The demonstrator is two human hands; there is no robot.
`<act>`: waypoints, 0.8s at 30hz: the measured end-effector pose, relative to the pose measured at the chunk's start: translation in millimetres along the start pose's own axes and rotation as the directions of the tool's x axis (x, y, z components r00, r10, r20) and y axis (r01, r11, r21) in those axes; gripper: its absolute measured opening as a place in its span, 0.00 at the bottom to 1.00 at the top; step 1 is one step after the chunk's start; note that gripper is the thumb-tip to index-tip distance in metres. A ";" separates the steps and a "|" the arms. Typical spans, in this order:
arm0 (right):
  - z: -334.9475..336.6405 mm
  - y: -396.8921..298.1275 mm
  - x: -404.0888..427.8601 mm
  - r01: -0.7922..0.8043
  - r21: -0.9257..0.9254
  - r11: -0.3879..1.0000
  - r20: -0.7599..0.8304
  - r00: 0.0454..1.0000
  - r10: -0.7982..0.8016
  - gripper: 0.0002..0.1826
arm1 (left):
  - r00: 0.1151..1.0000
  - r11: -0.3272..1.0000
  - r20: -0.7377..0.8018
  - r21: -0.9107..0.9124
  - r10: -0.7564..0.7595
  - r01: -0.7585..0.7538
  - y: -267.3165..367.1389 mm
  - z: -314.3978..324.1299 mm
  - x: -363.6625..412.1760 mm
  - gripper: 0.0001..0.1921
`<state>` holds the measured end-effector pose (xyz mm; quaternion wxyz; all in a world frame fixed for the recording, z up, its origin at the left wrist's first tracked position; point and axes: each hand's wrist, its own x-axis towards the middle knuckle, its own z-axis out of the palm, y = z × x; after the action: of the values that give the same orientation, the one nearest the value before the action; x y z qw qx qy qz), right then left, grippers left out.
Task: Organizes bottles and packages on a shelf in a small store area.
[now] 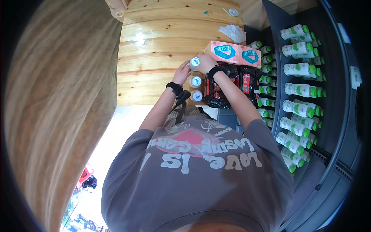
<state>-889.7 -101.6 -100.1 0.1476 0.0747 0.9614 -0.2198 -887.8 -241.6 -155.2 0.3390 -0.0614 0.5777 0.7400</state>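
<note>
A clear bottle with a white printed cap (pixel 195 61) stands upright on the wooden table, held between my two hands. My right hand (pixel 206 63) wraps its right side, next to a pink carton. Against the bottle's left side rest the fingertips of my left hand (pixel 181 74). Nearer to me, a second capped bottle (pixel 195 81) and a third capped bottle (pixel 196 96) stand in line with it. Black plastic packages with red labels (pixel 219 94) lie under my right forearm, which hides part of them.
Two pink cartons (pixel 226 52) bearing writing sit behind the black packages. Crumpled white tissue (pixel 233 33) lies on the wooden table (pixel 150 75) beyond them. To the right, an open cooler shelf holds rows of green-capped white bottles (pixel 298 69). A brown curtain (pixel 66 87) hangs at left.
</note>
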 end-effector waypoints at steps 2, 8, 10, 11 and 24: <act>10.8 8.3 6.6 -0.001 -0.014 1.000 0.038 0.999 0.002 0.21 | 0.997 0.997 0.066 0.076 -0.028 0.023 -6.4 -3.9 6.5 0.21; 13.3 2.6 5.9 -0.005 -0.056 0.998 0.087 0.996 0.010 0.20 | 0.988 0.982 0.100 0.155 -0.121 0.104 -8.9 -7.9 10.6 0.22; 13.1 1.9 5.5 -0.026 -0.069 0.997 0.100 0.994 0.033 0.20 | 0.985 0.982 0.107 0.148 -0.138 0.122 -10.4 -9.1 11.6 0.22; 15.4 3.1 5.5 -0.013 -0.082 0.997 0.092 0.996 0.021 0.20 | 0.981 0.981 0.124 0.141 -0.148 0.130 -11.4 -9.9 12.0 0.22; 20.7 15.6 10.0 -0.055 -0.128 0.990 0.089 0.994 0.066 0.21 | 0.972 0.983 0.182 0.137 -0.148 0.124 -12.9 -6.5 17.4 0.23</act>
<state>-890.8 -96.2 -127.3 0.2030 0.0842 0.9628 -0.1575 -895.6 -238.7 -176.2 0.4462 -0.0083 0.5817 0.6800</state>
